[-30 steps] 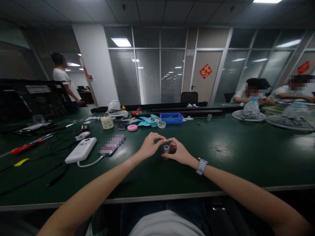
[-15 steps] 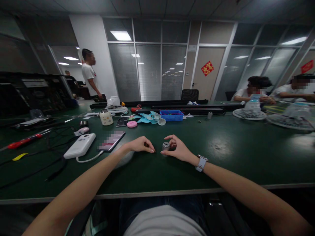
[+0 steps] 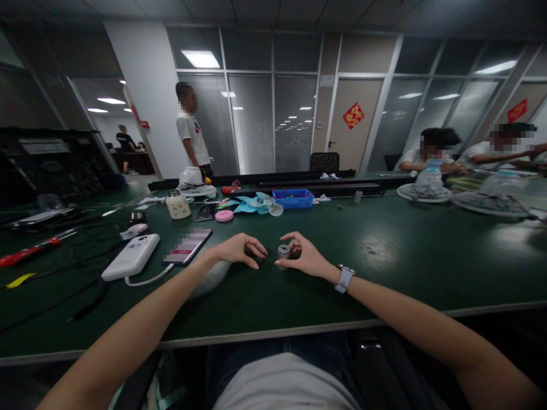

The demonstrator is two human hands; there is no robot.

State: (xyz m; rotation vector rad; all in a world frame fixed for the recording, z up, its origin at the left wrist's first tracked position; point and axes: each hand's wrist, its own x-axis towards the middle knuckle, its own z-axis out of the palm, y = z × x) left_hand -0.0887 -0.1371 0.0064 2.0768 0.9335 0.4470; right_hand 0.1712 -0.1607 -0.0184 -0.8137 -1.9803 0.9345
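Note:
A small grey metal cylinder with a notched top [image 3: 283, 251], perhaps a little motor, stands upright on the dark green table. My right hand [image 3: 306, 259] curves around it, thumb at its front and a finger against its right side, with the index finger stretched out behind. Just left of the cylinder, my left hand [image 3: 241, 250] hovers with thumb and fingers apart and nothing between them. Its fingertips do not touch the cylinder.
To the left lie a phone [image 3: 188, 246], a cabled white power bank [image 3: 131, 257], black cables and a red-handled tool [image 3: 32, 252]. Farther back are a cream jar [image 3: 178, 205], pink disc [image 3: 224, 216], light-blue fan blades [image 3: 252, 203] and blue bin [image 3: 293, 199]. People sit at the right.
My left hand's pinched fingers have spread apart. My right hand stays around the cylinder. The view has shifted slightly, and a standing person has moved rightward in the background.

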